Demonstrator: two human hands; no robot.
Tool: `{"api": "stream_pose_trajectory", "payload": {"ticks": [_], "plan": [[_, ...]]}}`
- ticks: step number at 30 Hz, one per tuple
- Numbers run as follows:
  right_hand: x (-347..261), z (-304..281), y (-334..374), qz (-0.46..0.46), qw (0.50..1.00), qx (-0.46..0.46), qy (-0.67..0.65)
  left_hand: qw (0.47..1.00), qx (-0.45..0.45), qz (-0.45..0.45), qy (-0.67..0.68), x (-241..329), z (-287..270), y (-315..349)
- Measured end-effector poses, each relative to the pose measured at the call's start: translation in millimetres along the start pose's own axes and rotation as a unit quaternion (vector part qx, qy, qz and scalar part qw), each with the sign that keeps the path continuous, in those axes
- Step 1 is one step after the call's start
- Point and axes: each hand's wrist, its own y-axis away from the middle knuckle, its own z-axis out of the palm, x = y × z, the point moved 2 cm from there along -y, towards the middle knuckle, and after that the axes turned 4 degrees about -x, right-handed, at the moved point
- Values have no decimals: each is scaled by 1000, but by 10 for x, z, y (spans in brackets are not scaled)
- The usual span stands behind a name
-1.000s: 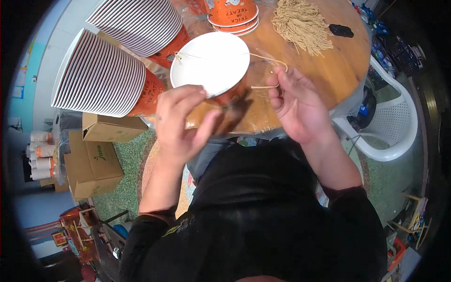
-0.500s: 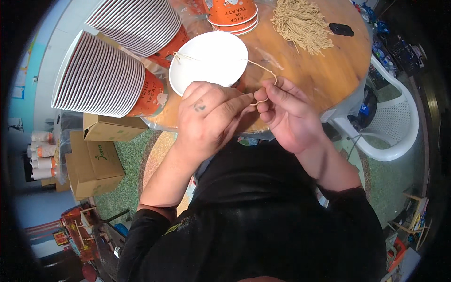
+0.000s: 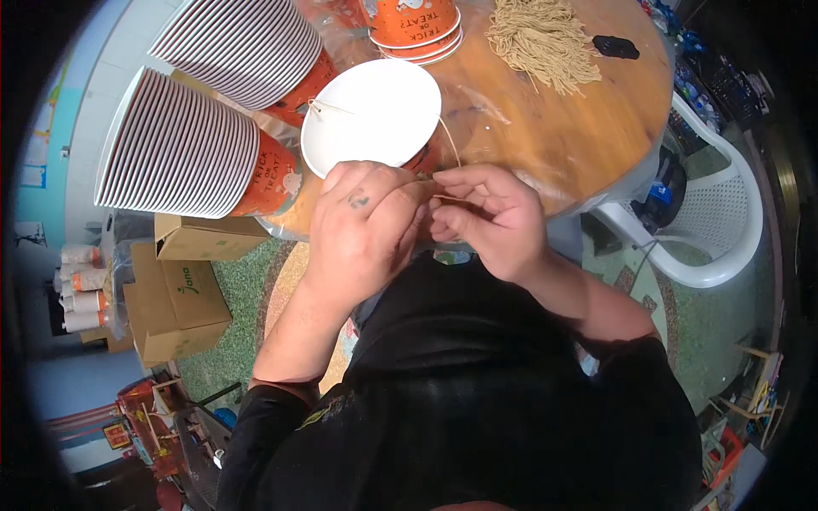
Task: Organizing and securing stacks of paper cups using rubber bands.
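Observation:
In front of me a paper bucket [image 3: 371,115], white inside and orange outside, lies tilted with its mouth toward me. A thin tan string [image 3: 451,141] is tied at the left of its rim, and another stretch runs from the right of the rim down to my fingers. My left hand [image 3: 362,230] is closed beside the bucket's near edge, its fingertips pinching the string. Close against it, my right hand [image 3: 498,217] has thumb and fingers bent around the string's end. The exact hold of the fingertips is partly hidden.
Two long stacks of nested buckets [image 3: 183,145] lie at the left of the round wooden table [image 3: 545,140]. Upside-down orange buckets [image 3: 415,25] stand at the back, near a bundle of tan strings [image 3: 545,43] and a small black object [image 3: 615,47]. A white chair [image 3: 711,213] is at the right.
My right hand has come left and closer to my left hand. The string loop that was raised between the hands and rim now hangs down to the fingers.

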Motion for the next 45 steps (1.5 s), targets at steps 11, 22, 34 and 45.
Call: {"api": "stream_pose_trajectory", "payload": {"ticks": [11, 22, 34, 45], "plan": [[-158, -184, -236, -168, 917, 108, 346, 995, 46, -27, 82, -183, -96, -227], [220, -238, -430, -92, 953, 186, 220, 881, -179, -277, 340, -741, 181, -469], [206, -235, -460, -76, 950, 191, 234, 854, -223, -319, 345, -710, 141, -479], [121, -185, -510, -57, 931, 192, 304, 863, -221, -301, 340, -741, 180, -485]]}}
